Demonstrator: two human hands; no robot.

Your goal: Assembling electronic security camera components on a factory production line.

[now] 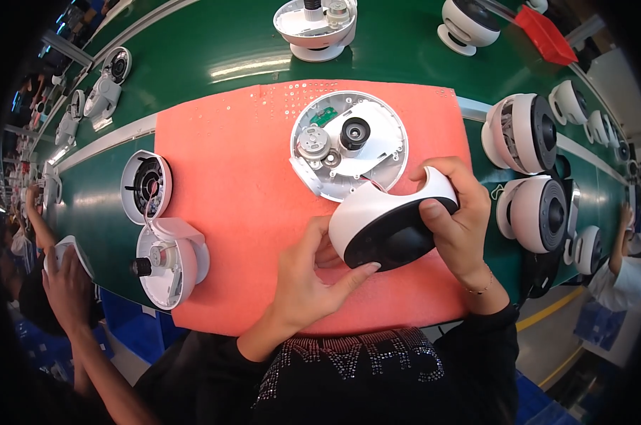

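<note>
housing (388, 230) in hands, before open base (349, 145) | both over mat (228, 177) (two more units left)

One white dome housing (388, 230) with a black face is held in two hands. One open round base (349, 145) lies on one orange foam mat (228, 177). Two opened units (161, 241) sit left; two assembled domes (529, 170) right.

The single head view looks steeply down from above the person's chest, facing forward across the tabletop (214, 49). It sits close over the pink mat (242, 184), which fills the centre. The fisheye bends the tabletop's edges into arcs, and the rim fades to black.
</note>
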